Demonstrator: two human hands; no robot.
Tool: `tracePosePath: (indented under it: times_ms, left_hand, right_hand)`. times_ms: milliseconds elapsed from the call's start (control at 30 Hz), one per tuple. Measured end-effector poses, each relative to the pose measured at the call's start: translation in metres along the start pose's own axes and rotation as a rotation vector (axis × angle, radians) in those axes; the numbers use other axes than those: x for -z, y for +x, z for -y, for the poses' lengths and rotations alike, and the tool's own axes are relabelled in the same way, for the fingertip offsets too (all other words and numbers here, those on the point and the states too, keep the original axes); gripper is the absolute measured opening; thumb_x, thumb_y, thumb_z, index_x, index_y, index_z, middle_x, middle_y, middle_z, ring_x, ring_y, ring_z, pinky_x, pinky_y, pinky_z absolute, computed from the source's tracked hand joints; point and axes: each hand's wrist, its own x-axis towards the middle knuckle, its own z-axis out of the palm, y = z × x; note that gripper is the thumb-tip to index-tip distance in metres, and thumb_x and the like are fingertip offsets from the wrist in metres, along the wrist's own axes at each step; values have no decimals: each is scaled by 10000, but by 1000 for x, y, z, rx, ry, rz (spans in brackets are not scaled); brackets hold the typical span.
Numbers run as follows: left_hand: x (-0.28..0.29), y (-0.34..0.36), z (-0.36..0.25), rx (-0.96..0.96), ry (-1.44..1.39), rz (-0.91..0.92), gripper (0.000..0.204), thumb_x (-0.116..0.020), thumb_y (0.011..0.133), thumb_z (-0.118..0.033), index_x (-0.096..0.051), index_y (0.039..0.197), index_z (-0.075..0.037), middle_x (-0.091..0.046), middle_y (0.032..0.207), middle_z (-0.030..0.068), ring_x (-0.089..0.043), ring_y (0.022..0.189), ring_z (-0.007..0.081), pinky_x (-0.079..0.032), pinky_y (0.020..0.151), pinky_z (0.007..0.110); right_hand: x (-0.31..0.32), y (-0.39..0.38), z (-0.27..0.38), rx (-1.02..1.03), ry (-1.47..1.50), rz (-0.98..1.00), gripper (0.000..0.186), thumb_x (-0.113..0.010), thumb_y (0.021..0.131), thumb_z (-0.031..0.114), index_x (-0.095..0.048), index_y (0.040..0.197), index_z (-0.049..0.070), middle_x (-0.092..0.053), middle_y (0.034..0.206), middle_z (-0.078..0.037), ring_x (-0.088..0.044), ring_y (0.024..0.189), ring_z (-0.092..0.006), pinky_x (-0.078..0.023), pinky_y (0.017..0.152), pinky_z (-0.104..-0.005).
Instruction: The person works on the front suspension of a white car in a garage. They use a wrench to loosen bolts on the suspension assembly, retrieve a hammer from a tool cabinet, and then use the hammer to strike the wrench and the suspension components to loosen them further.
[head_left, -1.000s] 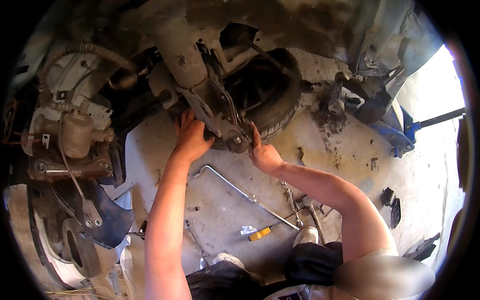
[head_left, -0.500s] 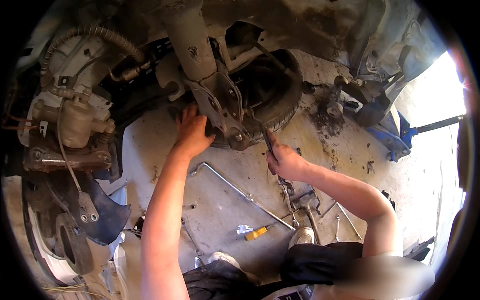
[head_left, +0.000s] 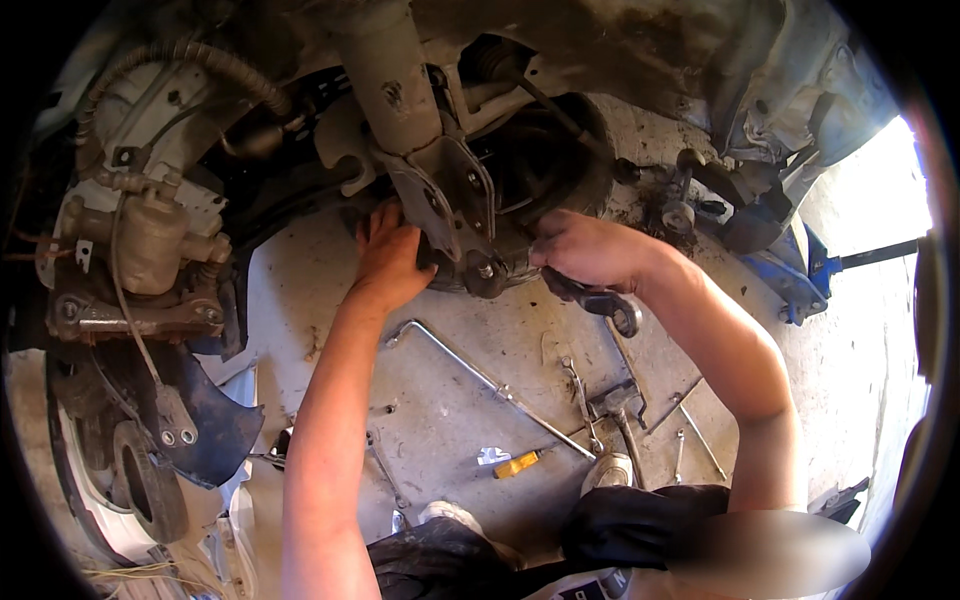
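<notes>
My left hand (head_left: 390, 260) reaches in beside the lower end of the strut (head_left: 395, 90), thumb apart and fingertips partly hidden among dark parts. To the right of the strut's bolt bracket (head_left: 465, 185), my right hand (head_left: 590, 250) grips a dark metal tool (head_left: 615, 310) with a rounded end hanging below the fingers. A tire (head_left: 575, 120) lies behind the bracket, partly hidden. On the concrete below both arms are a long chrome bar (head_left: 480, 380), a wrench (head_left: 580, 400), a hammer (head_left: 612, 400) and a yellow-handled screwdriver (head_left: 517, 465).
A brake caliper (head_left: 150, 250) with hose and cable sits at left above a dark shield (head_left: 215, 420) and a second tire (head_left: 145, 480). A blue jack (head_left: 800, 280) with a dark handle stands at right. The car body (head_left: 760, 70) overhangs the top.
The dark tool in my right hand, upright by the bracket half a second ago, has swung lower, its rounded end outward. My right hand has risen and turned knuckles-up. My left hand has shifted slightly.
</notes>
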Motion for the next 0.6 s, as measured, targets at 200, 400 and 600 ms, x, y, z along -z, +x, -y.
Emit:
tracePosePath:
  times_ms: [200,400,600]
  left_hand:
    - [-1,-4,-1,1,15,4,572,-790,650,-193,-566,1168,-97,-336,1379,156,-259,1332,342,-204,1092,587]
    - [-1,1,-3,-24,-63,-15,537,-783,652,-182,-585,1142,-87,-356,1365,161,-268,1326,348,-209,1092,577]
    - [-6,-9,11,-39,9,-3,520,-778,659,-192,-598,1130,-63,-364,1366,158,-273,1328,348,-229,1083,560]
  right_hand:
    - [-28,1,-30,370,-457,-207,417,-461,906,204,-466,1158,-128,-618,855,-241,-608,784,-382,-487,746,-437]
    - [-76,46,-113,502,-529,-342,840,-497,834,75,76,1428,-81,-605,684,-226,-608,602,-392,-515,600,-456]
    - [-113,114,-140,494,-403,-548,840,-492,833,77,63,1459,4,-631,734,-247,-619,633,-415,-509,612,-477]
